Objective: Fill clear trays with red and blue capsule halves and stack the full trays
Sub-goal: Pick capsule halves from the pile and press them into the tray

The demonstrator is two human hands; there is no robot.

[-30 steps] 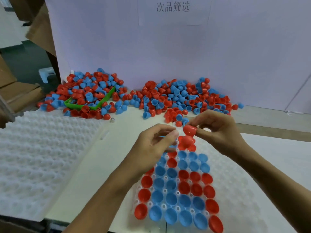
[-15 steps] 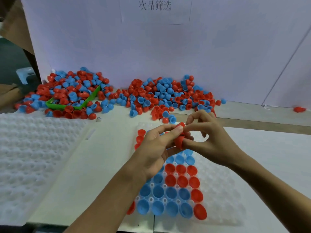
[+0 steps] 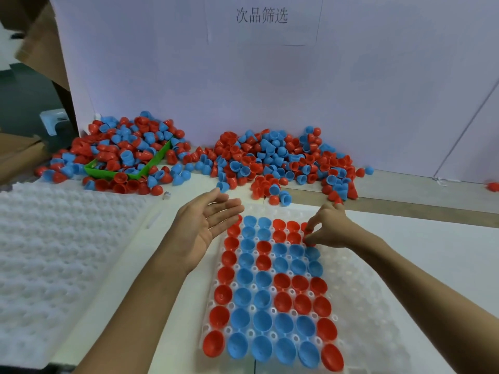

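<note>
while the left hand [image 3: 209,228] floats palm-up w/ fingers straight and spread loose, holding nothing, just off the far-left corner of the clear tray [image 3: 378,298], the right hand [image 3: 330,229] is down at the tray's far edge, thumb and fingertips pinching a red capsule half [image 3: 307,234] at the right end of the filled rows, approx on the 2nd row from the back; can't tell if it's seated in a pocket or just above one. tray sits centre-right on the white table [image 3: 442,238], its left part packed w/ red and blue capsule halves [image 3: 270,300] open side up, mixed cols of both colours, while the right part shows only bare pockets. behind the tray, against the pale backboard [image 3: 270,76], lies a big loose pile of red & blue halves [image 3: 283,157]; a 2nd pile [image 3: 129,147] to the left spills over and round a green tray [image 3: 151,166]. a few strays sit btwn the piles and the tray, and one red piece [image 3: 494,187] lies far right. on the left a stack of empty white-looking trays [image 3: 62,252] lies flat, near the table edge. printed chinese characters [image 3: 262,15] show on a sheet at the top of the backboard. cardboard [image 3: 40,49] at upper left.
</note>
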